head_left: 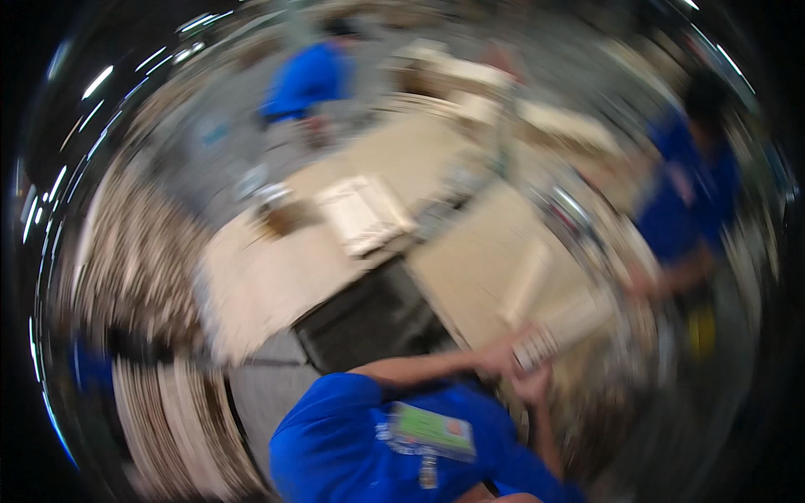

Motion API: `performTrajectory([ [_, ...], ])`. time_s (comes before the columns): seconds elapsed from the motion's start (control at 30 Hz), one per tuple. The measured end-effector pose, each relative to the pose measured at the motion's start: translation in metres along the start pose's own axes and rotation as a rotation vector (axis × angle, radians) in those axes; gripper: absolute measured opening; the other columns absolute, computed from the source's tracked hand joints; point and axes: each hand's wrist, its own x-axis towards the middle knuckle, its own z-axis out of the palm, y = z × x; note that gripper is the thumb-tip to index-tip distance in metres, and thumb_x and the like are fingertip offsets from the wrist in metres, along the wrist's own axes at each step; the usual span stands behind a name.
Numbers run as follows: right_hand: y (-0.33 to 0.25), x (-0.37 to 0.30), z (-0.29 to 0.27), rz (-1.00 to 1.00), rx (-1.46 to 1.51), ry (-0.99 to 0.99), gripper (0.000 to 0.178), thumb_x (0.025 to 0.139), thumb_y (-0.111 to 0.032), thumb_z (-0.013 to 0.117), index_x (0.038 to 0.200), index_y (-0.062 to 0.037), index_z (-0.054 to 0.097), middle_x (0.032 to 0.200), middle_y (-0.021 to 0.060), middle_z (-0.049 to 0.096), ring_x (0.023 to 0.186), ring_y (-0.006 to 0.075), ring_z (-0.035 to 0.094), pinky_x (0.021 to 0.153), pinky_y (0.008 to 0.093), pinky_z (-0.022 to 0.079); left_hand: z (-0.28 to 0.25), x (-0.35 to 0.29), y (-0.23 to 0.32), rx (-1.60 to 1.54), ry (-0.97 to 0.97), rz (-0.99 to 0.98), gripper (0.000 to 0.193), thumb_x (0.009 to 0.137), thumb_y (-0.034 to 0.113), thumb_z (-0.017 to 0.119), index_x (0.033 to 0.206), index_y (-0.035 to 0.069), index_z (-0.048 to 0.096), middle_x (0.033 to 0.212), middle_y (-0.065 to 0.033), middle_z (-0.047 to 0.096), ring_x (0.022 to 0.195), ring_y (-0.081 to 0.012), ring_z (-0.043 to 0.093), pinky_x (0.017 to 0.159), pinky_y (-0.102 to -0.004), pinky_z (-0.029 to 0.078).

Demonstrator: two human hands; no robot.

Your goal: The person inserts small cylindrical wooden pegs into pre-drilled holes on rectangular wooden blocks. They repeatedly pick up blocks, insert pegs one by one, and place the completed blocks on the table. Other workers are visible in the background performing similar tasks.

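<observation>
Counts, frame's badly blurred: 2 own hands, i.e. 1 left hand point(501, 355) + 1 right hand point(532, 386). 1 pale bundle point(579, 324) at them, pieces in it uncountable. 1 loose pale strip point(526, 283). 1 pale stack point(362, 214), layers unreadable. 2 co-workers: far one point(306, 82), right-side one point(689, 197). 1 chest badge point(433, 431). Thin boards point(176, 419), lower left: several, exact number lost to blur.

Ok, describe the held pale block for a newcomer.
Right of the dark rectangular panel lies a flat tan board. By its lower edge, left hand and right hand hold the pale oblong block, dark-marked, unlike the narrow pale strip above.
</observation>
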Motion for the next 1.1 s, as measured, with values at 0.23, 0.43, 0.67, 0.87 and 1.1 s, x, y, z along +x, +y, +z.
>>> performTrajectory([
  [0.23, -0.024, -0.027, -0.028, 0.132, -0.598, 0.411, 0.096, 0.086, -0.026, 0.086, 0.163, -0.0001, 0.034, 0.146, 0.027, 0.059, 0.135, 0.0448, 0.059, 0.114, 0.0483, 0.049, 0.028, 0.044, -0.019, -0.115, -0.142, -0.235, 0.076, 0.076, 0.003, 0.081, 0.145, 0.002, 0.051, 0.111, -0.0089, 0.064, 0.104, -0.0238, 0.065, 0.096, -0.0406, 0.056],
  [0.43, 0.017, -0.161, -0.118, 0.6, -0.385, 1.063, 0.05, 0.098, -0.02, 0.075, 0.143, -0.004, 0.062, 0.125, 0.0152, 0.074, 0.095, 0.0303, 0.076, 0.083, 0.0411, 0.061, 0.037, 0.058, -0.015, -0.037, -0.127, -0.205, 0.082, 0.081, 0.0, 0.078, 0.153, 0.001, 0.041, 0.109, -0.0048, 0.064, 0.097, -0.0151, 0.066, 0.088, -0.0315, 0.057],
  [0.67, 0.043, -0.205, -0.194, 0.959, -0.828, 0.982, 0.034, 0.102, -0.017, 0.072, 0.132, -0.0023, 0.068, 0.117, 0.0223, 0.07, 0.108, 0.0335, 0.071, 0.095, 0.0476, 0.057, 0.039, 0.068, -0.018, -0.029, -0.123, -0.252, 0.07, 0.079, 0.0, 0.078, 0.143, 0.003, 0.047, 0.11, -0.0053, 0.065, 0.098, -0.0163, 0.066, 0.089, -0.0331, 0.057],
  [0.87, 0.046, -0.206, -0.201, 0.817, -0.897, 0.968, 0.02, 0.103, -0.019, 0.069, 0.113, -0.0013, 0.073, 0.104, 0.0184, 0.073, 0.098, 0.0354, 0.073, 0.087, 0.0492, 0.057, 0.041, 0.07, -0.017, 0.038, -0.103, -0.273, 0.063, 0.078, 0.009, 0.082, 0.135, 0.003, 0.056, 0.11, -0.0079, 0.066, 0.1, -0.0217, 0.067, 0.091, -0.0364, 0.056],
  [1.1, 0.019, -0.193, -0.211, 0.827, -0.688, 1.049, 0.016, 0.107, -0.015, 0.061, 0.117, -0.0027, 0.066, 0.095, 0.0108, 0.075, 0.083, 0.0228, 0.073, 0.076, 0.0412, 0.059, 0.051, 0.076, -0.002, 0.292, -0.184, -0.257, 0.067, 0.077, 0.02, 0.083, 0.139, 0.007, 0.059, 0.12, -0.0189, 0.064, 0.113, -0.0384, 0.064, 0.1, -0.0448, 0.051],
])
